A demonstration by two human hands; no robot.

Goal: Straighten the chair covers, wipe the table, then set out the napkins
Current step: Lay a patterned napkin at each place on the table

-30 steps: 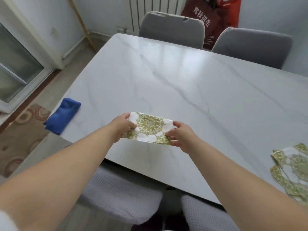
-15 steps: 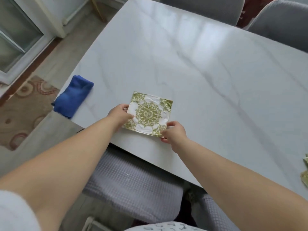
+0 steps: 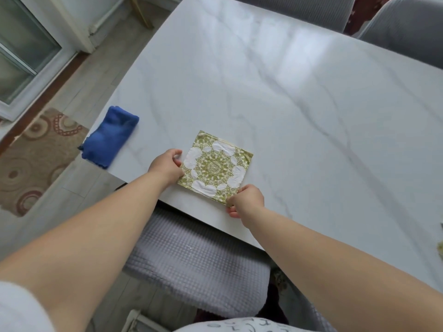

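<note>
A square green-and-white patterned napkin (image 3: 215, 169) lies flat on the white marble table (image 3: 299, 111), close to the near edge. My left hand (image 3: 166, 166) pinches its left corner. My right hand (image 3: 244, 200) pinches its near right corner. A folded blue cloth (image 3: 109, 136) rests on the table's left corner, apart from the napkin. A grey waffle-textured chair cover (image 3: 196, 262) sits on the chair tucked under the near edge, below my arms.
Two grey covered chairs (image 3: 405, 22) stand at the far side of the table. A sliver of more patterned napkins (image 3: 440, 246) shows at the right edge of view. A patterned rug (image 3: 31, 159) and a glass door lie to the left on the floor.
The napkin went from being held up between both hands to lying flat on the table near the edge. My view has tilted downward and closer to the table.
</note>
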